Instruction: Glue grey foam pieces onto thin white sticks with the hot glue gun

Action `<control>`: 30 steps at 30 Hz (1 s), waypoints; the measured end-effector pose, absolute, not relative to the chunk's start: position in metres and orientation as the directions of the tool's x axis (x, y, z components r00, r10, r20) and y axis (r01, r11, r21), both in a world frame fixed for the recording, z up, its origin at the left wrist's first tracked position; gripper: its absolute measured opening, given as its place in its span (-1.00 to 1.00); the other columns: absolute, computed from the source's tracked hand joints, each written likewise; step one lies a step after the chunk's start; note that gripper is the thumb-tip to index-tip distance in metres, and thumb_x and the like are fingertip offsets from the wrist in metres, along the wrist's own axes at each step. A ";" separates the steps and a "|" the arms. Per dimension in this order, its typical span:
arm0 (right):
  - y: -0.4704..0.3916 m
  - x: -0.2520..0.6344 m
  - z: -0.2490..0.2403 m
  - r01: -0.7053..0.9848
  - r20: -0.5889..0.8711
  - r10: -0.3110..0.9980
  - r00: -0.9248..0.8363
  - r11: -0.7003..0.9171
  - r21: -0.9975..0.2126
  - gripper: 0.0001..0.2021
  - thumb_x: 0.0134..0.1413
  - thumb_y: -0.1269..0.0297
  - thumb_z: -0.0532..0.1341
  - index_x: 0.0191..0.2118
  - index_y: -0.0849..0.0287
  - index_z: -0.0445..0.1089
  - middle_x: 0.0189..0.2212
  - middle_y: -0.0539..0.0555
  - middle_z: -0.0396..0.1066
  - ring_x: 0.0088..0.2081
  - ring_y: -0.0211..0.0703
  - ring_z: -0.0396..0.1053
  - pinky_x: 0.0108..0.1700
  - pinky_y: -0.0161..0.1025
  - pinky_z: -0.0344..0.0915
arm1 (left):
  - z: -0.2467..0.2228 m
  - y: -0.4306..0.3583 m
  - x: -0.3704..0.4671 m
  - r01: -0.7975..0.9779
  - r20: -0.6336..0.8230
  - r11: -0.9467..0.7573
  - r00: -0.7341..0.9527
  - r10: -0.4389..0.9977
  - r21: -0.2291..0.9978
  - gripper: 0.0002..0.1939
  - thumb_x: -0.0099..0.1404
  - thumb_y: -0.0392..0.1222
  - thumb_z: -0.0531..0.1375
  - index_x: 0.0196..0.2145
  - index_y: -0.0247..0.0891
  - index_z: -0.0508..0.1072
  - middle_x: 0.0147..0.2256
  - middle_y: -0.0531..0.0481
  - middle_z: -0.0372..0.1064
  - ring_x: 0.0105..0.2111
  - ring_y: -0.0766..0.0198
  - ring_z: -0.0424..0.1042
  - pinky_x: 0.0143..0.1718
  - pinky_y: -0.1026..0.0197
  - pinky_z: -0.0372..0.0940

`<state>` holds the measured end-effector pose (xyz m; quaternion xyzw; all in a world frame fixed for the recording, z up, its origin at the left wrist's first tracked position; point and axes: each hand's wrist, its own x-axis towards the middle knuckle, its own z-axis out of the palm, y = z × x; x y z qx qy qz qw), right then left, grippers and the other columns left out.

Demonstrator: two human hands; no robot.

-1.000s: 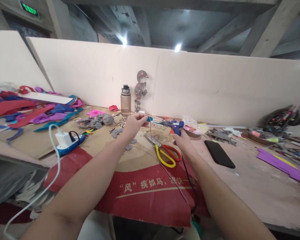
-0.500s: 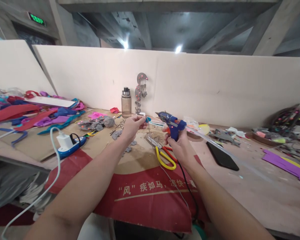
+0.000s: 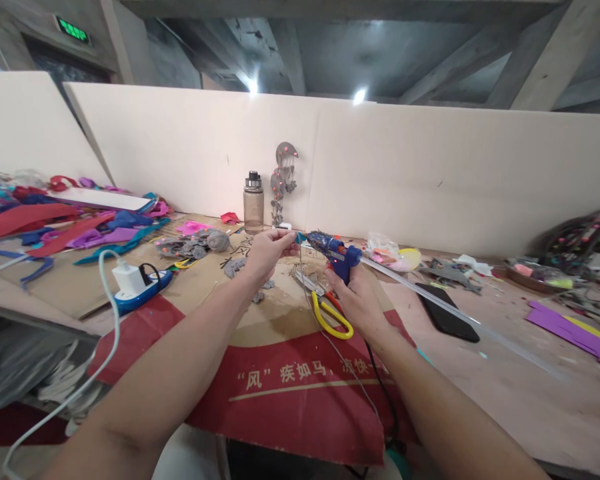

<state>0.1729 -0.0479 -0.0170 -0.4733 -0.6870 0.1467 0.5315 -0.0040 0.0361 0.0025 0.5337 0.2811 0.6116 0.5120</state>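
My left hand point(image 3: 273, 252) pinches a small teal piece point(image 3: 301, 237) at its fingertips, from which a thin grey cord point(image 3: 305, 280) hangs down across the table. My right hand point(image 3: 357, 293) is wrapped round the handle of a blue hot glue gun point(image 3: 337, 252). The gun's nozzle points left and is at or almost at the teal piece; whether they touch I cannot tell. A long clear glue stick point(image 3: 430, 293) sticks out of its back. Below the hands lie scissors with yellow and red handles point(image 3: 333, 320).
A water bottle point(image 3: 253, 205) stands by the white partition point(image 3: 420, 160), beside a hanging grey ornament point(image 3: 283, 180). A black phone point(image 3: 447, 313) lies to the right. Grey felt pieces point(image 3: 193, 245) and a blue power strip point(image 3: 145, 293) are on the left, coloured fabric strips point(image 3: 85, 230) farther left.
The glue gun has moved slightly left and down, its nozzle now at the teal piece. My left hand has barely moved and keeps its pinch.
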 end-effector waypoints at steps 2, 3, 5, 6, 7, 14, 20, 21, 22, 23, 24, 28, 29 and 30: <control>-0.046 0.174 -0.019 0.506 0.600 0.800 0.008 0.514 -0.693 -0.62 0.16 0.04 0.09 -0.03 0.19 0.33 -0.15 0.16 0.45 -0.15 -0.03 0.38 -0.04 -0.08 0.27 | 0.003 0.035 -0.004 -0.323 0.367 -0.319 0.101 0.925 0.891 -0.71 0.00 -0.07 0.37 -0.45 -0.37 0.47 -0.50 -0.01 0.42 -0.52 0.38 0.39 -0.34 0.23 0.36; -0.046 0.174 -0.019 0.509 0.600 0.800 0.008 0.513 -0.691 -0.62 0.16 0.04 0.09 -0.04 0.19 0.33 -0.14 0.16 0.45 -0.15 -0.03 0.38 -0.04 -0.08 0.27 | 0.003 0.035 -0.003 -0.321 0.370 -0.321 0.105 0.923 0.891 -0.71 0.00 -0.07 0.37 -0.46 -0.37 0.47 -0.51 -0.01 0.42 -0.52 0.39 0.39 -0.34 0.23 0.37; -0.045 0.174 -0.019 0.507 0.598 0.801 0.010 0.512 -0.694 -0.63 0.17 0.05 0.09 -0.03 0.19 0.33 -0.14 0.16 0.46 -0.14 -0.03 0.38 -0.02 -0.08 0.27 | 0.003 0.034 -0.003 -0.319 0.380 -0.330 0.108 0.919 0.888 -0.71 -0.01 -0.07 0.37 -0.46 -0.37 0.47 -0.50 -0.01 0.42 -0.52 0.38 0.39 -0.34 0.22 0.37; -0.046 0.174 -0.019 0.504 0.600 0.800 0.009 0.514 -0.694 -0.62 0.17 0.05 0.09 -0.01 0.18 0.33 -0.12 0.16 0.45 -0.12 -0.03 0.38 -0.01 -0.08 0.26 | 0.003 0.034 -0.003 -0.316 0.384 -0.335 0.107 0.917 0.888 -0.71 -0.01 -0.07 0.37 -0.45 -0.37 0.48 -0.50 -0.01 0.43 -0.51 0.37 0.40 -0.34 0.22 0.38; -0.046 0.173 -0.018 0.499 0.604 0.797 0.007 0.520 -0.693 -0.61 0.18 0.05 0.09 0.01 0.17 0.32 -0.10 0.16 0.45 -0.10 -0.03 0.38 0.01 -0.07 0.25 | 0.002 0.035 -0.002 -0.308 0.387 -0.340 0.104 0.916 0.889 -0.71 -0.01 -0.08 0.37 -0.43 -0.37 0.48 -0.49 -0.02 0.43 -0.50 0.36 0.41 -0.33 0.21 0.38; -0.053 0.169 -0.011 0.497 0.613 0.790 -0.001 0.532 -0.686 -0.63 0.18 0.08 0.11 0.02 0.17 0.32 -0.06 0.17 0.45 0.00 0.03 0.36 0.09 -0.01 0.23 | -0.001 0.036 -0.001 -0.245 0.403 -0.372 0.091 0.910 0.895 -0.72 0.04 -0.07 0.35 -0.44 -0.37 0.49 -0.48 -0.05 0.44 -0.50 0.35 0.42 -0.33 0.20 0.40; -0.054 0.168 -0.010 0.488 0.617 0.787 -0.013 0.544 -0.683 -0.61 0.19 0.08 0.10 0.06 0.16 0.30 0.00 0.17 0.42 0.04 0.02 0.34 0.12 -0.05 0.20 | 0.001 0.034 -0.002 -0.267 0.401 -0.366 0.089 0.912 0.891 -0.75 0.05 -0.11 0.34 -0.42 -0.39 0.50 -0.48 -0.03 0.43 -0.50 0.36 0.42 -0.35 0.23 0.40; -0.054 0.167 -0.010 0.493 0.615 0.788 -0.013 0.540 -0.682 -0.61 0.19 0.08 0.10 0.06 0.16 0.30 0.00 0.17 0.42 0.04 0.03 0.34 0.12 -0.04 0.20 | 0.002 0.034 -0.002 -0.266 0.399 -0.364 0.090 0.912 0.892 -0.75 0.05 -0.11 0.34 -0.42 -0.39 0.50 -0.48 -0.04 0.43 -0.50 0.36 0.43 -0.35 0.23 0.40; -0.054 0.167 -0.011 0.500 0.614 0.790 -0.010 0.536 -0.681 -0.61 0.19 0.07 0.10 0.05 0.17 0.31 -0.01 0.17 0.43 0.03 0.03 0.35 0.11 -0.04 0.21 | 0.002 0.034 -0.002 -0.265 0.399 -0.364 0.091 0.912 0.893 -0.75 0.06 -0.12 0.34 -0.42 -0.40 0.50 -0.48 -0.04 0.43 -0.50 0.36 0.43 -0.34 0.22 0.40; -0.053 0.167 -0.011 0.506 0.612 0.790 -0.008 0.531 -0.680 -0.61 0.18 0.07 0.10 0.03 0.17 0.32 -0.03 0.18 0.43 0.02 0.04 0.35 0.10 -0.03 0.21 | 0.002 0.033 -0.002 -0.262 0.400 -0.366 0.090 0.912 0.893 -0.75 0.06 -0.12 0.34 -0.42 -0.40 0.50 -0.48 -0.04 0.44 -0.50 0.36 0.43 -0.33 0.22 0.40; -0.053 0.167 -0.011 0.509 0.612 0.791 -0.006 0.529 -0.679 -0.62 0.18 0.07 0.10 0.02 0.18 0.33 -0.05 0.18 0.44 0.01 0.04 0.36 0.10 -0.03 0.22 | 0.002 0.033 -0.002 -0.258 0.401 -0.368 0.088 0.912 0.893 -0.75 0.06 -0.12 0.34 -0.42 -0.40 0.50 -0.48 -0.05 0.44 -0.50 0.36 0.43 -0.33 0.21 0.40; -0.052 0.168 -0.013 0.499 0.612 0.791 0.005 0.528 -0.687 -0.64 0.17 0.07 0.11 -0.01 0.16 0.33 -0.07 0.17 0.46 0.02 0.04 0.36 0.09 -0.03 0.22 | 0.004 0.031 -0.001 -0.250 0.396 -0.371 0.057 0.917 0.895 -0.75 0.04 -0.12 0.34 -0.44 -0.40 0.50 -0.49 -0.04 0.44 -0.51 0.36 0.42 -0.35 0.21 0.40; -0.052 0.168 -0.013 0.496 0.612 0.791 0.003 0.530 -0.688 -0.64 0.18 0.07 0.11 0.00 0.15 0.33 -0.07 0.17 0.45 0.03 0.04 0.35 0.09 -0.03 0.22 | 0.004 0.031 -0.001 -0.251 0.396 -0.371 0.054 0.917 0.894 -0.75 0.04 -0.12 0.34 -0.44 -0.39 0.50 -0.50 -0.03 0.43 -0.52 0.36 0.42 -0.35 0.22 0.40; -0.052 0.168 -0.014 0.492 0.614 0.789 0.001 0.535 -0.687 -0.64 0.18 0.06 0.10 0.00 0.15 0.32 -0.06 0.16 0.45 0.03 0.04 0.35 0.09 -0.04 0.22 | 0.004 0.031 -0.001 -0.253 0.398 -0.372 0.056 0.916 0.893 -0.75 0.04 -0.11 0.34 -0.44 -0.39 0.50 -0.50 -0.03 0.43 -0.52 0.36 0.42 -0.35 0.22 0.40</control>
